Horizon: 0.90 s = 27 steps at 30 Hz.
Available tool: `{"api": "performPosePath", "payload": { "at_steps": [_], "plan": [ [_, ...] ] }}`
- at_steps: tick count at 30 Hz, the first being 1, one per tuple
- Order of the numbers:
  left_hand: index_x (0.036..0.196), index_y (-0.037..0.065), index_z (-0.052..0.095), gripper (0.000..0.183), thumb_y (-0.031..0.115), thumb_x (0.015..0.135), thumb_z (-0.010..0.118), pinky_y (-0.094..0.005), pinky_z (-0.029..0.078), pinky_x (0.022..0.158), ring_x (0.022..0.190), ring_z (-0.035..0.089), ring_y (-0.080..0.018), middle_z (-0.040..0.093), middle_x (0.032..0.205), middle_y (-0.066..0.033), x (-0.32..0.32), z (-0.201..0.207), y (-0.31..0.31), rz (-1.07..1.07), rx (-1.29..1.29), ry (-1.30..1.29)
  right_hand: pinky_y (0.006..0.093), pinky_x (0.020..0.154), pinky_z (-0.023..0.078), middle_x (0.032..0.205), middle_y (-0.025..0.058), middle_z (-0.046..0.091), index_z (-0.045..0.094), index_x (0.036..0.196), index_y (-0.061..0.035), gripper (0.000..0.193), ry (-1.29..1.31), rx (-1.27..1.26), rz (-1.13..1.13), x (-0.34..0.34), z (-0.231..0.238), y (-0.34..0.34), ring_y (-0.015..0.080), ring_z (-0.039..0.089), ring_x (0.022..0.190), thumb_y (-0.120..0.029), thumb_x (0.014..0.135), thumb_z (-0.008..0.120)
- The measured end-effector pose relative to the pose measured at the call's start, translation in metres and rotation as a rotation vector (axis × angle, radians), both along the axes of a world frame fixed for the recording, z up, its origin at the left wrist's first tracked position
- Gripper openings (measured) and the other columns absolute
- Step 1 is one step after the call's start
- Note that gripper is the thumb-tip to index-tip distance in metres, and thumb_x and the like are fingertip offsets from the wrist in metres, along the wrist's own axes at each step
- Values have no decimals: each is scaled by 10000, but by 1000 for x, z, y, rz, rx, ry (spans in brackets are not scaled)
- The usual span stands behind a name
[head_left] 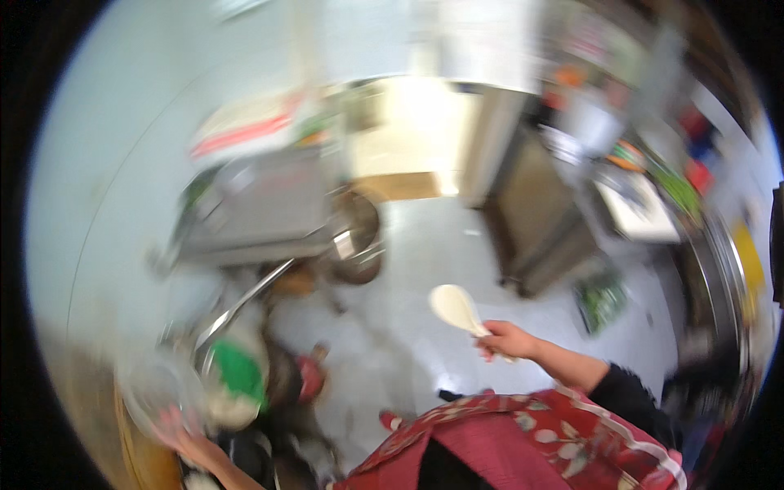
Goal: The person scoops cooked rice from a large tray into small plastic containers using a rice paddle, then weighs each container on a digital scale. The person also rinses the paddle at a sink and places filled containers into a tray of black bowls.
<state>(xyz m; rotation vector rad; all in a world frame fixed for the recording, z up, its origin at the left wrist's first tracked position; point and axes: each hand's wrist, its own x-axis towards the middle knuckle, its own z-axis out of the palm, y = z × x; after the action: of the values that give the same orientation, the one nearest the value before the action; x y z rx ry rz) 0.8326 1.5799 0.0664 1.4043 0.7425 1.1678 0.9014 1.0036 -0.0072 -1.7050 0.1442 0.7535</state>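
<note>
My right hand is closed round the handle of a white rice paddle, its flat round blade pointing up and left over the floor. At the lower left my left hand grips a clear, round plastic bowl by its lower side; the fingers are smeared by motion and show through it. Just right of the bowl is a pot or bucket with a bright green cloth or bag over it and something white below.
A grey-topped table stands at the left, with a large metal pan beside it. At the right, a steel counter holds a white cutting board and green vegetables. A bag of greens lies on the floor. A bright doorway is ahead.
</note>
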Motion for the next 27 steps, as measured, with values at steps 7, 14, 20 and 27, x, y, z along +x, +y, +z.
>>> {"api": "performPosePath", "payload": {
  "at_steps": [7, 14, 20, 27],
  "plan": [
    [1403, 125, 169, 588, 345, 912, 406, -502, 429, 858, 1120, 467, -340, 441, 1255, -186, 62, -104, -437, -1489, -730, 37, 251, 525, 445, 712, 36, 543, 501, 1182, -71, 355, -200, -137, -514, -153, 20, -229, 98, 505, 574, -293, 908, 455],
    [1374, 74, 265, 558, 372, 911, 354, -499, 342, 977, 1159, 441, -367, 434, 1281, -208, 65, -99, -715, -1902, -918, 217, 256, 455, 433, 703, 25, 534, 418, 1322, -175, 430, -91, -235, -887, -267, 30, -411, 87, 480, 505, -313, 917, 465],
    [1346, 19, 309, 543, 345, 913, 302, -460, 315, 1017, 1182, 427, -347, 420, 1301, -207, 104, -100, -877, -1931, -915, 278, 326, 474, 466, 744, 112, 593, 410, 1300, -158, 439, -101, -599, -899, -233, 68, -560, 169, 575, 557, -243, 883, 518],
    [1259, 31, 417, 453, 308, 906, 351, -404, 329, 975, 1146, 443, -282, 452, 1275, -121, 196, -136, -1081, -1706, -921, 301, 462, 709, 461, 856, 226, 613, 398, 1285, -177, 417, -234, -1154, -577, -160, 59, -744, 404, 583, 786, -242, 879, 468]
  ]
}}
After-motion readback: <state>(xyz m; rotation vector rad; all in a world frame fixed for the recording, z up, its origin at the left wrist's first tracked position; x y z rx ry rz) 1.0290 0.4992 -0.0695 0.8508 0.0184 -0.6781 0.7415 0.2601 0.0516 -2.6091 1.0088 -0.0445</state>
